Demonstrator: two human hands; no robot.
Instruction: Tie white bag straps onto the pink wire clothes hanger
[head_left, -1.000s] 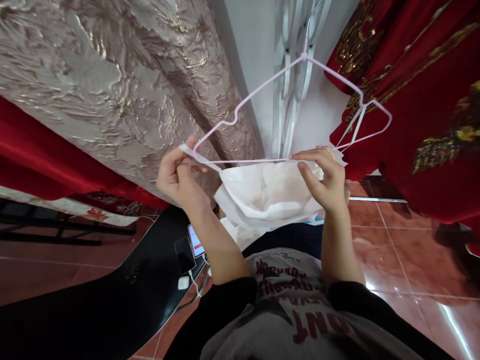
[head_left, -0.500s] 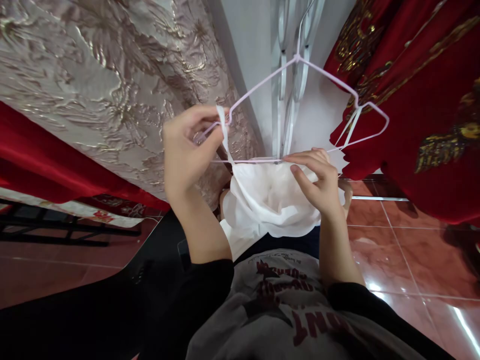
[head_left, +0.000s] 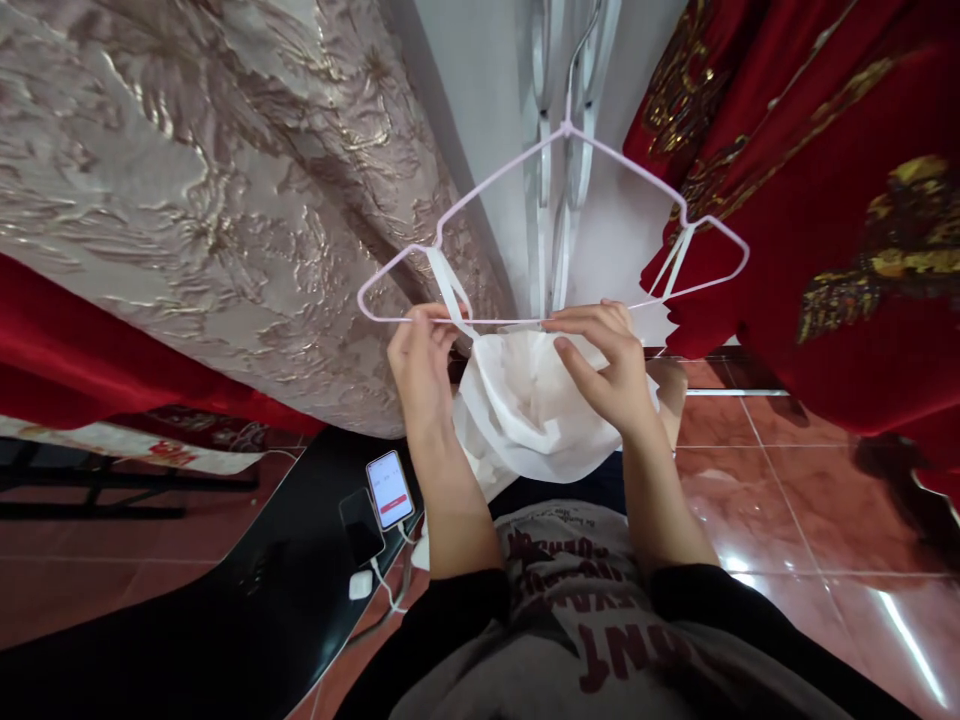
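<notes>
A pale pink clothes hanger (head_left: 495, 182) hangs upright in front of me. From it hangs a white strappy garment (head_left: 551, 460), with one strap (head_left: 448, 285) over the left notch and another strap (head_left: 679, 262) over the right notch. My left hand (head_left: 424, 370) is closed on the hanger's bottom bar beside the left strap. Farther right, my right hand (head_left: 607, 365) has its fingertips at the same bar above the garment's top edge, the thumb apart below; part of its grip is hidden.
Behind the hanger stand white metal bars (head_left: 555, 200) against a pale wall. Shiny patterned fabric (head_left: 225, 200) hangs at left, red embroidered fabric (head_left: 787, 250) at right. A black surface (head_left: 247, 590) at lower left bears a lit phone (head_left: 390, 488), a dark phone (head_left: 361, 527) and a small white case (head_left: 361, 585).
My left hand has let go of the left strap, now over the hanger's notch, and moved down to the bottom bar. The phones on the black surface have come into view.
</notes>
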